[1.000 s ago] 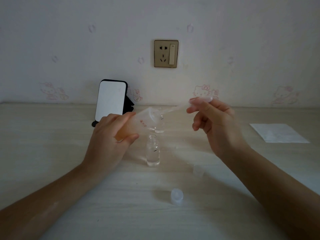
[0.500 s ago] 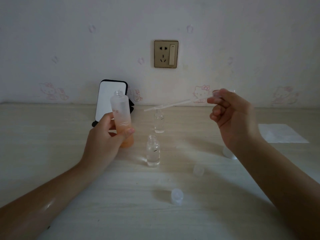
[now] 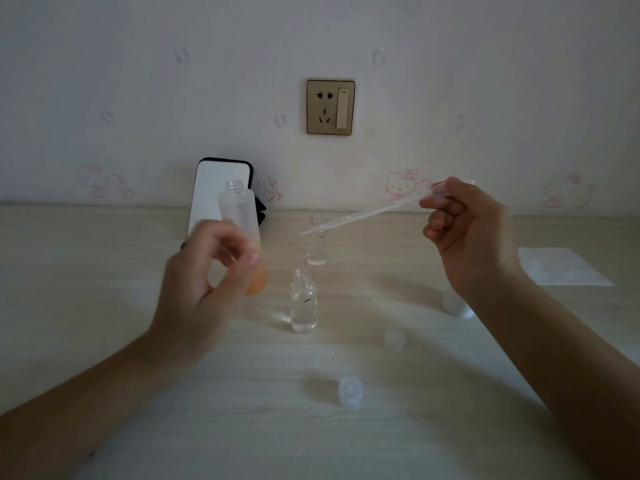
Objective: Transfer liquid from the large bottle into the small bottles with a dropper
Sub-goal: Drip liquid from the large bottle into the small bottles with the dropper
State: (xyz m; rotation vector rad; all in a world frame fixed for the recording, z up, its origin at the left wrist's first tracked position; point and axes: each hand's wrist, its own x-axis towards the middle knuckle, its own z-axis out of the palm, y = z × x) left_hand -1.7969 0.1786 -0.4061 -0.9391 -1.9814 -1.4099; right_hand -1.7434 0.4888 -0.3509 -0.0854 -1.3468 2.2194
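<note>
The large frosted bottle (image 3: 242, 216), orange liquid in its lower part, stands upright and uncapped on the table. My left hand (image 3: 204, 282) is blurred just in front of it, fingers loosely curled with a gap between them and the thumb, not gripping it. My right hand (image 3: 460, 230) pinches the bulb end of a clear plastic dropper (image 3: 363, 214); its tip points left, just beside the neck of the far small bottle (image 3: 316, 251). A near small glass bottle (image 3: 303, 303) with clear liquid stands open in the middle.
Three loose caps lie on the table: one near the front (image 3: 350, 393), one at mid right (image 3: 394, 339), one partly behind my right forearm (image 3: 457, 306). A phone on a stand (image 3: 221, 188) leans behind the large bottle. A white tissue (image 3: 561, 266) lies at right.
The large bottle went from tilted to upright and now stands on the table; my left hand has loosened off it. My right hand drew the dropper out and to the right.
</note>
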